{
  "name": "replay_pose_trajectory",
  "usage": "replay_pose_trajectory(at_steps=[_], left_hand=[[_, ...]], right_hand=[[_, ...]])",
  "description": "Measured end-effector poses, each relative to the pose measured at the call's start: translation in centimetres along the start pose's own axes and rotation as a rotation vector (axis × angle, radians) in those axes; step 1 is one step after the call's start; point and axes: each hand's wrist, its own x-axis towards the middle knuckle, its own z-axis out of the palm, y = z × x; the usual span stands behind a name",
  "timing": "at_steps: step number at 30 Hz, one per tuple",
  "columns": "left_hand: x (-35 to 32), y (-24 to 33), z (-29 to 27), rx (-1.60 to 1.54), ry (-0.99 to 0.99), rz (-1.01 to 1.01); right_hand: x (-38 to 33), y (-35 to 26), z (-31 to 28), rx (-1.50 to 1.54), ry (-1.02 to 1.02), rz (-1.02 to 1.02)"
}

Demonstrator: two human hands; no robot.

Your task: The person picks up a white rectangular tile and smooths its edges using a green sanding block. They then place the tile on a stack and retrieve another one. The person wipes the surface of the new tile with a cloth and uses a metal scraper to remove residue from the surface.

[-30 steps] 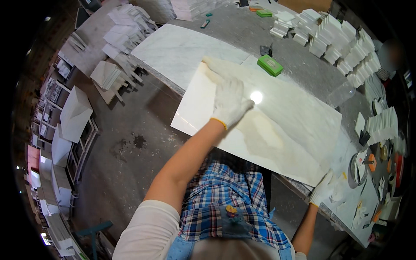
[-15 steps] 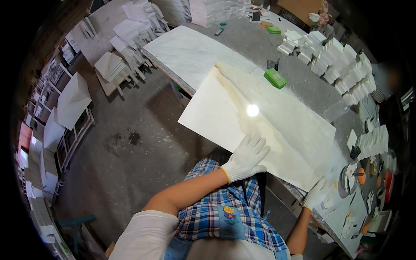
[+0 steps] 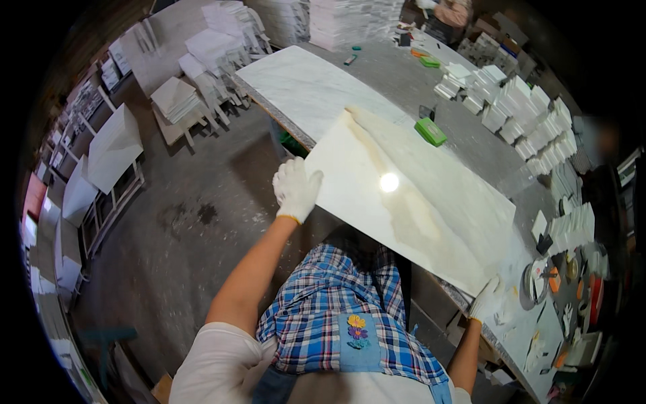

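Marble slab [image 3: 410, 195], big & shiny, is lying on the long worktable [image 3: 404, 74] w/ its near edge sticking out, and we're clamping our left hand [image 3: 295, 188] & right hand [image 3: 486, 299] on its near corners, so it's maybe slipping & cracking.

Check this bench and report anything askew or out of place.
The big pale slab lies askew: it sits at an angle across the bench, its near corner jutting out over the floor. The left hand grips that overhanging edge; the right hand holds the other near corner. Nothing looks spilled or broken.
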Motion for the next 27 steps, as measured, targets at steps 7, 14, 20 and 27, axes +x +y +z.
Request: replay_pose_trajectory(at_steps=[7, 14, 20, 27], left_hand=[[4.8, -1.5, 3.2, -0.126, -0.402, -0.352], [5.3, -1.0, 3.9, -0.169, -0.354, -0.468], [5.0, -1.5, 4.4, -0.220, -0.319, -0.478], [3.8, -1.6, 7.5, -0.359, -0.196, -0.599]], right_hand=[[0.0, -1.3, 0.0, -0.057, -0.027, 0.002], [0.2, 0.0, -0.1, 0.130, -0.053, 0.004], [0.3, -0.5, -0.2, 0.227, -0.060, 0.026], [0.7, 5.0, 1.6, 0.019, 0.087, -0.082]])
